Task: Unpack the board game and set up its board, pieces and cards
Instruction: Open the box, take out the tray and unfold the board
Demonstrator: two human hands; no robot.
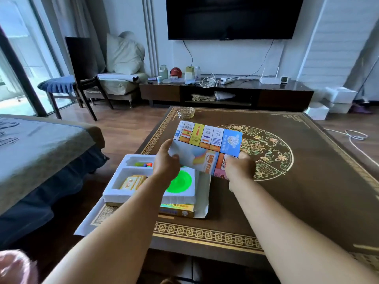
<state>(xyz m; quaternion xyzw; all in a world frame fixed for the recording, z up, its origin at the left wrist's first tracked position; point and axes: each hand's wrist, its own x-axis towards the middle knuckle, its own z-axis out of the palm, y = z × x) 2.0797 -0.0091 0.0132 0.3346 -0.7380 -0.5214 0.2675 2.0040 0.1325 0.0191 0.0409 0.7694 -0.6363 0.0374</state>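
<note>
- Folded game board (207,147), held in the air at frame centre, above the near-left part of the coffee table (307,181); printed squares face up, tilted toward the viewer, probably so that the fold can be found and opened.
- Left hand (166,160) at the board's 9 o'clock edge, fingers curled round it, thumb tucked underneath.
- Right hand (240,166) at the board's 4 o'clock corner, fingers wrapped round the near edge; one grip per side, likely ready to spread the panels apart.
- White moulded tray (114,189) just below at 7 o'clock, seated in the open game box (177,210); still loaded, so unpacking looks barely begun.
- Inside the tray: card stack (132,182) in a lower pocket, small coloured pieces (144,165) in an upper pocket, green disc (180,182) partly hidden by the left forearm.
- Glass ashtray (185,112) at 12 o'clock on the table's far edge, well apart from the board.
- Wide bare tabletop toward 3 o'clock, the likely spot for laying the board flat.
</note>
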